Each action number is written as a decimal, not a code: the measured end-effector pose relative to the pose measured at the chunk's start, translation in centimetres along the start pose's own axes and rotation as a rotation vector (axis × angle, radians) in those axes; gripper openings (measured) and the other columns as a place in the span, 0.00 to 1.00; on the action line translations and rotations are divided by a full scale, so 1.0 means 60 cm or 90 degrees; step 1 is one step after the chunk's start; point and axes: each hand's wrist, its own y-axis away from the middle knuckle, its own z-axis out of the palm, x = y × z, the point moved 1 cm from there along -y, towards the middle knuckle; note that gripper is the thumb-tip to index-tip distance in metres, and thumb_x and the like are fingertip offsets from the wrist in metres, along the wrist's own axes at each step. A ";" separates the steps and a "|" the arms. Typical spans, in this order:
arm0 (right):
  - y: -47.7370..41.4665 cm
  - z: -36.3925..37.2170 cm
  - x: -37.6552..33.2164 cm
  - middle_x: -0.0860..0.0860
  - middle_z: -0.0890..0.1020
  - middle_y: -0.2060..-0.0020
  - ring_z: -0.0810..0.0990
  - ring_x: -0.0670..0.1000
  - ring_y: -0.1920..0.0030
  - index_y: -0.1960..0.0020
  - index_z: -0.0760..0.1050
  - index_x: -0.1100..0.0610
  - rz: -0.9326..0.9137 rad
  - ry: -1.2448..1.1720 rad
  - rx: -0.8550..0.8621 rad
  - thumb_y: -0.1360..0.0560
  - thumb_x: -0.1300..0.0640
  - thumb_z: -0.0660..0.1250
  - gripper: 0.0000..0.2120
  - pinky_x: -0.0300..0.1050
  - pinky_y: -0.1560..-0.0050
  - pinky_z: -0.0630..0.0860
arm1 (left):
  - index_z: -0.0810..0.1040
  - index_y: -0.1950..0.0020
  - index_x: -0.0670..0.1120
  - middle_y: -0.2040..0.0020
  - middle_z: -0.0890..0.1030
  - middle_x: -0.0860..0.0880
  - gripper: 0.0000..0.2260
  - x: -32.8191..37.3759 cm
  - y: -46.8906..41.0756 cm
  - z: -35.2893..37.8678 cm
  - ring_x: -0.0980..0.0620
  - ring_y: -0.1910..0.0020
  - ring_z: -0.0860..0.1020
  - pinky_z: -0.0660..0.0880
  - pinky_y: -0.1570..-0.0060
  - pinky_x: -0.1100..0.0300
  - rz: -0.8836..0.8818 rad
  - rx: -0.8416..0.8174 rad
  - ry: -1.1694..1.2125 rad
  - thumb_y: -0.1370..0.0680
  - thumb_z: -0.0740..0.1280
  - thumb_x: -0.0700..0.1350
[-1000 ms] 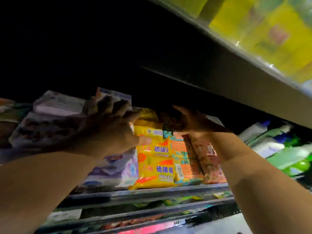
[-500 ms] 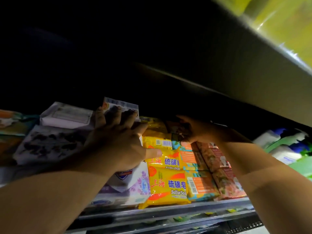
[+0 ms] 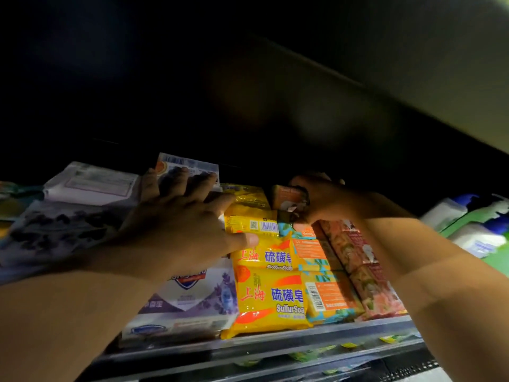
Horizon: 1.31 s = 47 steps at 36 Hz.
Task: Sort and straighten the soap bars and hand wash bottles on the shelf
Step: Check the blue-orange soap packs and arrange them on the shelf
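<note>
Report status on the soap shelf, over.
Left hand flat on white soap packs, thumb touching yellow sulfur soap. Right hand grips an orange soap bar at the row's back. Upper shelf close above.

Left hand (image 3: 176, 227) covers the top of the white-purple soap pack (image 3: 190, 296) & the lower part of the upright pack (image 3: 187, 166) behind it, so neither label reads in full; the packs at far left (image 3: 55, 230) are blurred & cut by the edge. Right hand (image 3: 327, 205) grips an orange soap bar (image 3: 289, 197) deep in shadow, most of its fingers out of sight, the bar's print too blurred to read. Hand wash bottles (image 3: 468, 224) at right are smeared & cut off by the frame, labels illegible; rail tags (image 3: 349, 345) are too small to read.
</note>
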 end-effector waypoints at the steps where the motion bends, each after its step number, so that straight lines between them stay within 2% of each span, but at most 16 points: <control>1: -0.001 -0.002 -0.002 0.45 0.72 0.37 0.70 0.53 0.34 0.31 0.65 0.42 0.002 -0.009 -0.013 0.38 0.45 0.81 0.40 0.57 0.32 0.68 | 0.45 0.19 0.62 0.18 0.39 0.54 0.38 0.002 0.002 -0.002 0.48 0.20 0.39 0.39 0.25 0.51 0.006 -0.011 0.025 0.25 0.52 0.75; 4: -0.001 -0.010 -0.009 0.47 0.75 0.36 0.72 0.52 0.36 0.29 0.62 0.44 0.008 -0.017 -0.034 0.37 0.47 0.82 0.43 0.57 0.33 0.69 | 0.41 0.21 0.64 0.19 0.38 0.54 0.42 -0.007 0.001 0.010 0.46 0.20 0.38 0.34 0.27 0.43 0.001 0.026 -0.059 0.31 0.42 0.81; 6: -0.001 -0.012 -0.013 0.48 0.74 0.33 0.70 0.53 0.33 0.27 0.60 0.44 -0.010 -0.010 -0.030 0.36 0.47 0.81 0.45 0.56 0.32 0.68 | 0.38 0.22 0.64 0.19 0.36 0.55 0.44 -0.015 -0.008 0.017 0.44 0.20 0.37 0.38 0.26 0.37 0.002 0.051 -0.107 0.35 0.36 0.82; 9: -0.002 -0.016 -0.021 0.49 0.74 0.35 0.71 0.51 0.35 0.28 0.68 0.49 -0.031 0.009 -0.054 0.34 0.48 0.80 0.39 0.46 0.37 0.67 | 0.37 0.22 0.64 0.19 0.36 0.55 0.45 -0.018 -0.010 0.021 0.44 0.20 0.36 0.39 0.25 0.36 -0.001 0.048 -0.086 0.36 0.36 0.82; 12: -0.005 -0.018 -0.025 0.49 0.77 0.39 0.74 0.52 0.39 0.33 0.73 0.52 -0.023 0.005 -0.082 0.33 0.49 0.81 0.32 0.48 0.37 0.72 | 0.37 0.22 0.64 0.19 0.36 0.55 0.47 -0.016 -0.011 0.024 0.45 0.20 0.36 0.38 0.25 0.37 -0.002 0.052 -0.092 0.39 0.34 0.81; 18: -0.005 -0.011 -0.018 0.46 0.79 0.47 0.77 0.50 0.45 0.38 0.72 0.49 -0.022 -0.048 -0.060 0.36 0.51 0.82 0.31 0.46 0.44 0.74 | 0.36 0.22 0.63 0.19 0.36 0.55 0.51 -0.019 -0.012 0.027 0.45 0.20 0.37 0.39 0.25 0.37 0.004 0.067 -0.094 0.45 0.26 0.78; 22: 0.007 -0.008 -0.015 0.40 0.75 0.49 0.71 0.45 0.44 0.38 0.71 0.43 -0.020 -0.029 0.034 0.38 0.46 0.82 0.32 0.52 0.36 0.65 | 0.36 0.22 0.63 0.19 0.37 0.56 0.51 -0.017 -0.012 0.030 0.45 0.20 0.37 0.38 0.26 0.37 0.002 0.078 -0.093 0.45 0.26 0.78; 26: 0.029 -0.017 -0.025 0.40 0.74 0.49 0.67 0.44 0.45 0.37 0.72 0.43 -0.007 -0.026 0.127 0.36 0.42 0.80 0.31 0.47 0.41 0.53 | 0.39 0.22 0.65 0.19 0.38 0.56 0.51 -0.018 -0.014 0.032 0.45 0.20 0.38 0.38 0.26 0.38 -0.001 0.084 -0.084 0.45 0.26 0.79; 29: 0.046 -0.019 -0.031 0.42 0.74 0.49 0.66 0.47 0.44 0.37 0.74 0.42 0.032 -0.054 0.184 0.34 0.40 0.78 0.28 0.47 0.39 0.56 | 0.37 0.22 0.64 0.19 0.37 0.55 0.51 -0.020 -0.013 0.030 0.44 0.20 0.38 0.40 0.25 0.37 0.010 0.073 -0.102 0.45 0.26 0.78; 32: 0.069 -0.022 -0.027 0.43 0.75 0.46 0.72 0.50 0.41 0.34 0.74 0.44 0.053 -0.118 0.244 0.37 0.31 0.73 0.35 0.41 0.43 0.69 | 0.37 0.22 0.64 0.19 0.39 0.55 0.50 -0.021 -0.013 0.028 0.44 0.20 0.39 0.41 0.25 0.37 0.012 0.078 -0.100 0.44 0.26 0.78; 34: 0.096 -0.035 -0.032 0.43 0.77 0.47 0.78 0.47 0.44 0.33 0.75 0.47 0.036 -0.200 0.274 0.34 0.35 0.75 0.33 0.35 0.49 0.70 | 0.38 0.23 0.64 0.19 0.39 0.55 0.50 -0.021 -0.012 0.027 0.44 0.20 0.39 0.41 0.25 0.37 0.013 0.078 -0.101 0.44 0.26 0.78; 37: 0.137 -0.052 -0.045 0.41 0.80 0.46 0.79 0.43 0.47 0.32 0.74 0.46 0.015 -0.313 0.265 0.30 0.43 0.75 0.28 0.32 0.49 0.71 | 0.35 0.23 0.64 0.19 0.38 0.55 0.48 -0.021 -0.011 0.027 0.44 0.20 0.38 0.40 0.25 0.37 0.018 0.073 -0.103 0.43 0.27 0.78; 40: 0.174 -0.059 -0.066 0.41 0.82 0.47 0.81 0.41 0.47 0.38 0.74 0.42 0.035 -0.437 0.272 0.33 0.34 0.73 0.27 0.39 0.45 0.75 | 0.36 0.22 0.64 0.18 0.39 0.54 0.45 -0.022 -0.009 0.025 0.44 0.20 0.39 0.39 0.26 0.37 0.011 0.071 -0.092 0.37 0.31 0.79; 43: 0.211 -0.053 -0.088 0.43 0.85 0.54 0.83 0.38 0.53 0.48 0.79 0.47 0.089 -0.551 0.279 0.31 0.46 0.76 0.14 0.40 0.50 0.78 | 0.37 0.22 0.62 0.18 0.43 0.54 0.40 -0.020 -0.008 0.023 0.43 0.20 0.41 0.40 0.26 0.35 0.022 0.072 -0.112 0.31 0.33 0.76; 46: 0.250 -0.039 -0.116 0.58 0.86 0.57 0.86 0.58 0.55 0.50 0.82 0.58 0.155 -0.663 0.196 0.36 0.39 0.80 0.26 0.58 0.54 0.83 | 0.38 0.21 0.62 0.18 0.42 0.55 0.36 -0.016 -0.005 0.013 0.43 0.20 0.38 0.36 0.27 0.34 0.012 0.029 -0.063 0.24 0.41 0.75; 47: 0.263 -0.036 -0.127 0.58 0.86 0.58 0.86 0.59 0.56 0.49 0.80 0.58 0.185 -0.688 0.170 0.37 0.38 0.80 0.28 0.60 0.57 0.83 | 0.40 0.20 0.61 0.18 0.41 0.54 0.35 -0.014 -0.003 0.006 0.44 0.20 0.37 0.35 0.27 0.34 0.014 0.024 -0.058 0.23 0.43 0.73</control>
